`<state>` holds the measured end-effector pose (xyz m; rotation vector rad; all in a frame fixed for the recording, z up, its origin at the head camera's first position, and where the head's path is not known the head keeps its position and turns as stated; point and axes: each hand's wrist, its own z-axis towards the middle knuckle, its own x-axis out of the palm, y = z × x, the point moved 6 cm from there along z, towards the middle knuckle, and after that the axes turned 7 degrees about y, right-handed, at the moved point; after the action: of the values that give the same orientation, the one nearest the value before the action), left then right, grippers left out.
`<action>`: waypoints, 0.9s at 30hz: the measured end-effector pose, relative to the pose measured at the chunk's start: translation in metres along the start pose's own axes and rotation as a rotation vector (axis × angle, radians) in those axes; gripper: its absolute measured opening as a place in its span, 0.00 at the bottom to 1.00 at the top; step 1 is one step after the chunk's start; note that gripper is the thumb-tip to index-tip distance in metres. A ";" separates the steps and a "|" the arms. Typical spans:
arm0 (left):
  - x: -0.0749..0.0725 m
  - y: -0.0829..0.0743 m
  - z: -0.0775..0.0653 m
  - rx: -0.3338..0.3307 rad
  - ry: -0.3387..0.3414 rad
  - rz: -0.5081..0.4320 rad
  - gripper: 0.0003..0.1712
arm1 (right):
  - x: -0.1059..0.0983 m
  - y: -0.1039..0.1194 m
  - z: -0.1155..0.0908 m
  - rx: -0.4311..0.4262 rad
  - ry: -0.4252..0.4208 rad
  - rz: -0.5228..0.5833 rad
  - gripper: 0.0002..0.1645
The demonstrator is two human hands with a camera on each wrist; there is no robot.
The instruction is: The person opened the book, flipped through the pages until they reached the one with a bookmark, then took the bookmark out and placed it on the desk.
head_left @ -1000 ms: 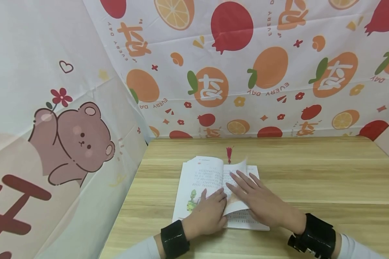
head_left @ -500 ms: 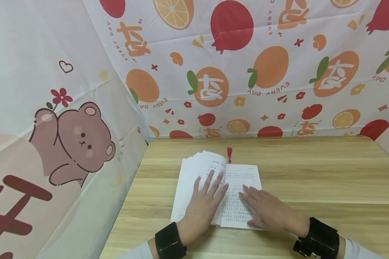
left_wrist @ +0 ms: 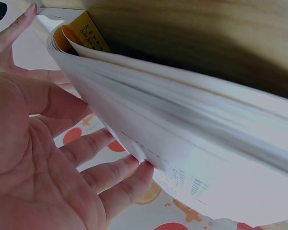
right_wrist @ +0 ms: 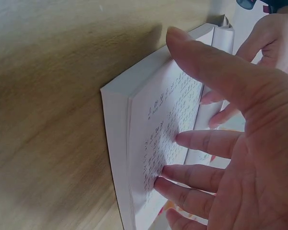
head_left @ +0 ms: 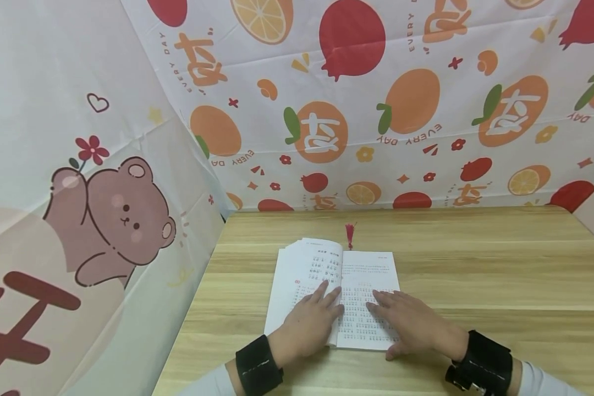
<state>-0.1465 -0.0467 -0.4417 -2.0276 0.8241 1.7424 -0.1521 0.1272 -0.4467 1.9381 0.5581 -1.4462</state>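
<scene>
An open book [head_left: 363,269] with printed pages lies on the table, its left stack of pages curving up toward the spine. On the left page, near the spine, rests my left hand [head_left: 307,324], fingers spread. In the left wrist view its fingertips touch the printed page [left_wrist: 182,177], and the thick page edges bow beside it. My right hand [head_left: 413,322] lies over the lower right part of the right page, its thumb at the bottom edge. The right wrist view shows its extended fingertips [right_wrist: 163,184] on the text.
A red tassel [head_left: 350,235] sticks out past the book's top edge. The wood-grain table [head_left: 475,264] extends around the book. Behind it hangs a fruit-print cloth [head_left: 411,49], and a bear-print cloth [head_left: 128,209] hangs at the left. Black bands circle both wrists.
The page that was lifted one second ago now lies turned on the left side. My left hand smoothed over it, then slid down slightly; my right hand moved down the right page.
</scene>
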 end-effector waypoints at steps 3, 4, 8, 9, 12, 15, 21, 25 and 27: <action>0.000 0.001 0.000 0.006 -0.005 -0.017 0.22 | 0.000 0.000 0.000 0.002 0.001 -0.006 0.57; -0.001 0.001 -0.001 0.007 -0.007 -0.021 0.22 | 0.000 0.000 0.000 0.003 0.002 -0.007 0.57; -0.003 0.000 -0.002 0.017 -0.013 -0.012 0.22 | 0.000 0.000 0.000 0.006 0.012 -0.010 0.57; -0.003 0.000 -0.002 0.020 -0.016 -0.011 0.22 | 0.000 0.000 0.001 0.007 0.015 -0.010 0.56; -0.004 0.000 -0.003 0.019 -0.011 -0.018 0.22 | -0.001 -0.001 0.002 0.009 0.021 -0.013 0.56; -0.003 0.001 -0.002 0.011 0.000 -0.033 0.22 | -0.002 -0.001 0.003 0.012 0.027 -0.011 0.55; -0.001 0.001 -0.002 0.001 0.004 -0.055 0.21 | -0.002 -0.002 0.004 0.006 0.030 -0.006 0.52; 0.000 0.001 -0.002 0.001 0.006 -0.060 0.21 | -0.002 -0.003 0.004 -0.003 0.034 0.006 0.50; 0.000 0.001 -0.002 0.001 0.008 -0.060 0.21 | -0.002 -0.003 0.004 -0.005 0.041 0.017 0.49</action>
<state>-0.1454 -0.0484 -0.4411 -2.0386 0.7581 1.7015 -0.1578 0.1263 -0.4468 1.9677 0.5613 -1.3962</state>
